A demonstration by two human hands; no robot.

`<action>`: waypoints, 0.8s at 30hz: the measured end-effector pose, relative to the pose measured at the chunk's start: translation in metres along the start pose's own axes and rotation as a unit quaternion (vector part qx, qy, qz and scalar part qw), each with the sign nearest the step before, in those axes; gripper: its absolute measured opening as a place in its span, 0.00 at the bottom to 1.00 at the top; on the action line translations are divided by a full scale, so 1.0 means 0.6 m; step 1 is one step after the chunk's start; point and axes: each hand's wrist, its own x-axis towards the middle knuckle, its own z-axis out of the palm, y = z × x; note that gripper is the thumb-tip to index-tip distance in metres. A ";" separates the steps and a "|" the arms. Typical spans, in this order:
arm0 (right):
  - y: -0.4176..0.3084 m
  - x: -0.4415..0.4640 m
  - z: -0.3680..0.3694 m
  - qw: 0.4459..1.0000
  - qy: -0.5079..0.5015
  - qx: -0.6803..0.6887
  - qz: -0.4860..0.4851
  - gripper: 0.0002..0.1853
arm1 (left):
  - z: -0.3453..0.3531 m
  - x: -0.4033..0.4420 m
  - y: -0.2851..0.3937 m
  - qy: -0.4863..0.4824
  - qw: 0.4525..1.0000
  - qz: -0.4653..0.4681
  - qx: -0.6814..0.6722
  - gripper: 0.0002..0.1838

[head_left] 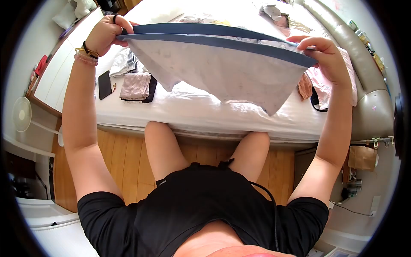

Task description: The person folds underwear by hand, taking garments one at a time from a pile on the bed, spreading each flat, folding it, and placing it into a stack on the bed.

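Head view: the left hand [105, 36] is clamping one end of the blue waistband [239, 46] of pale shorts [214, 68], and the right hand [327, 60] is gripping the other end between thumb and fingers. The shorts are hanging spread out above the bed [124, 113], their waist opening slightly parted and their legs dangling unfolded. On the left side of the bed, a pink cloth [136, 85] is lying in a neat folded shape over a black cloth [152, 89], so those two are looking finished. Just behind them, white and striped clothes [122, 64] are sitting in a looser pile; whether they are fully folded, one cannot tell. Near the right forearm, a peach cloth [305, 87] is lying rumpled beside a pink garment [319, 79], both looking unfolded.
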 end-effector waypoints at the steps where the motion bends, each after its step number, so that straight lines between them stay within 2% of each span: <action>1: -0.012 -0.001 0.005 0.995 -0.006 -0.092 0.035 0.16 | 0.004 0.001 0.000 0.007 0.996 -0.009 0.088 0.18; 2: -0.017 -0.004 0.034 0.990 0.030 -0.140 -0.010 0.18 | 0.010 0.003 0.002 0.014 0.984 -0.017 0.176 0.19; 3: -0.015 -0.002 0.042 0.982 0.010 -0.186 -0.040 0.19 | 0.013 0.005 0.001 0.020 0.964 -0.024 0.262 0.20; 5: -0.036 -0.008 0.067 0.957 -0.037 -0.281 -0.064 0.18 | 0.009 0.012 -0.004 0.052 0.951 -0.024 0.304 0.21; 6: -0.039 -0.013 0.080 0.958 -0.049 -0.284 -0.001 0.18 | 0.005 0.017 -0.009 0.068 0.943 -0.026 0.324 0.22; 8: -0.048 -0.024 0.110 0.940 -0.108 -0.323 -0.017 0.14 | -0.007 0.027 -0.022 0.099 0.932 -0.021 0.348 0.21; 9: -0.054 -0.028 0.127 0.917 -0.153 -0.355 -0.097 0.11 | -0.010 0.024 -0.013 0.088 0.931 -0.030 0.353 0.19; 11: -0.069 -0.036 0.144 0.911 -0.261 -0.308 -0.077 0.08 | -0.019 0.028 -0.023 0.106 0.928 0.004 0.358 0.19; 13: -0.099 -0.038 0.143 0.904 -0.355 -0.236 -0.044 0.16 | -0.084 0.058 -0.079 0.102 0.902 0.080 0.413 0.18; 14: -0.095 -0.038 0.123 0.879 -0.390 -0.268 -0.052 0.22 | -0.105 0.065 -0.097 0.099 0.886 0.117 0.438 0.17; 16: -0.068 -0.059 0.110 0.952 -0.227 -0.172 -0.115 0.21 | -0.074 0.026 -0.052 0.083 0.934 0.036 0.346 0.15; 17: -0.062 -0.068 0.091 0.974 -0.171 -0.118 -0.089 0.20 | -0.061 0.011 -0.032 0.072 0.952 -0.002 0.298 0.14; 18: -0.056 -0.078 0.073 0.990 -0.112 -0.059 -0.069 0.19 | -0.070 0.005 -0.037 0.058 0.956 -0.003 0.287 0.14; 19: -0.056 -0.084 0.045 0.996 -0.084 0.003 0.008 0.16 | -0.064 -0.009 -0.030 0.067 0.954 0.000 0.291 0.17; 21: -0.034 -0.095 0.010 0.999 -0.022 -0.001 -0.044 0.13 | -0.061 -0.041 -0.003 0.042 0.933 -0.076 0.350 0.22; 22: -0.026 -0.098 -0.004 0.998 0.009 -0.003 -0.070 0.12 | -0.048 -0.059 0.010 -0.009 0.942 -0.033 0.334 0.23; 23: -0.023 -0.100 -0.020 0.998 0.004 -0.027 -0.053 0.12 | -0.035 -0.075 0.022 -0.061 0.946 0.008 0.317 0.24; 24: -0.024 -0.096 -0.032 0.998 -0.004 -0.050 -0.036 0.12 | -0.032 -0.085 0.040 -0.098 0.934 0.006 0.345 0.22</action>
